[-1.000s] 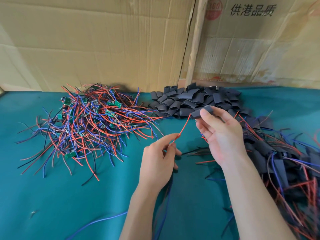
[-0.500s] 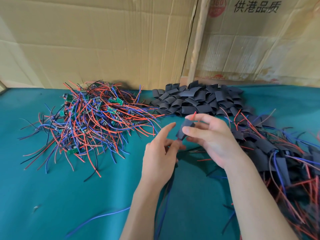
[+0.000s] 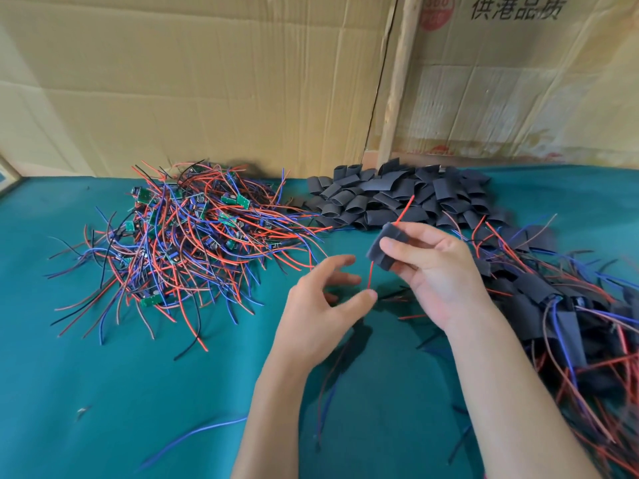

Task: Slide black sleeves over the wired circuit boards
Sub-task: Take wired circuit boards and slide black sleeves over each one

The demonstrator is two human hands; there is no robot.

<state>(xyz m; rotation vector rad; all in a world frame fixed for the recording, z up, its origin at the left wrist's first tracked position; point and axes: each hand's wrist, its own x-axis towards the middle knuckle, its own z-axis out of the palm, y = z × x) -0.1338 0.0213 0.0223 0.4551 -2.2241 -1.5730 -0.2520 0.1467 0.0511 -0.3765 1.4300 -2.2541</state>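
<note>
My right hand (image 3: 439, 271) pinches a black sleeve (image 3: 380, 252) between thumb and fingers above the green cloth. A red wire (image 3: 370, 275) runs through the sleeve, sticking out at its top and hanging below it. My left hand (image 3: 321, 305) hovers just left of the sleeve with fingers spread, and its thumb tip is at the wire's lower end. The board on this wire is hidden. A tangle of wired circuit boards (image 3: 186, 236) lies to the left. A heap of loose black sleeves (image 3: 397, 197) sits at the back.
Sleeved boards with trailing wires (image 3: 567, 326) are heaped at the right. Cardboard sheets (image 3: 207, 81) stand as a wall behind the green-covered table (image 3: 86, 392). A stray blue wire (image 3: 193, 433) lies near the front edge.
The sleeve has travelled along the red wire, whose end now pokes out of its top. My left hand has released its pinch and opened.
</note>
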